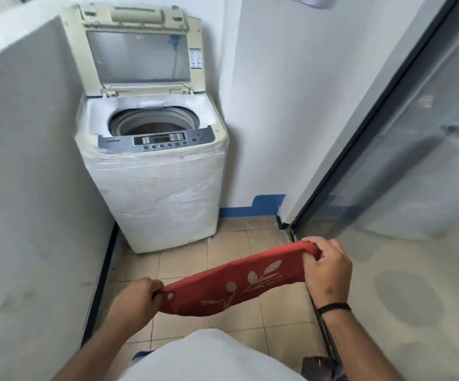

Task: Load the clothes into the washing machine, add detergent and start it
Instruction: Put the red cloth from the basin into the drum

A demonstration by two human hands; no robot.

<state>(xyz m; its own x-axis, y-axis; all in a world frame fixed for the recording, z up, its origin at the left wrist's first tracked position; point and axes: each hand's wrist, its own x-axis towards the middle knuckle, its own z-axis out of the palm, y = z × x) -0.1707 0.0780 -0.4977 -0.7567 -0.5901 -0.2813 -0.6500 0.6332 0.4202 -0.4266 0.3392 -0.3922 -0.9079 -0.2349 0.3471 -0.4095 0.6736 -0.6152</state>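
Observation:
A white top-loading washing machine (pixel 157 185) wrapped in clear film stands in the corner ahead. Its lid (pixel 137 50) is raised and the drum (pixel 154 122) is open; the drum's contents are hard to make out. A grey control panel (pixel 158 141) runs along its front edge. I hold a folded red cloth (pixel 239 281) with a pale leaf pattern stretched between both hands, low in front of me above the tiled floor. My left hand (pixel 135 298) grips its left end and my right hand (pixel 327 268) grips its right end.
A grey wall (pixel 30 188) closes the left side. A glass sliding door with a dark frame (pixel 374 127) runs along the right. Beige floor tiles (pixel 228 240) lie between me and the machine. Something dark and patterned (pixel 316 367) shows at the bottom right.

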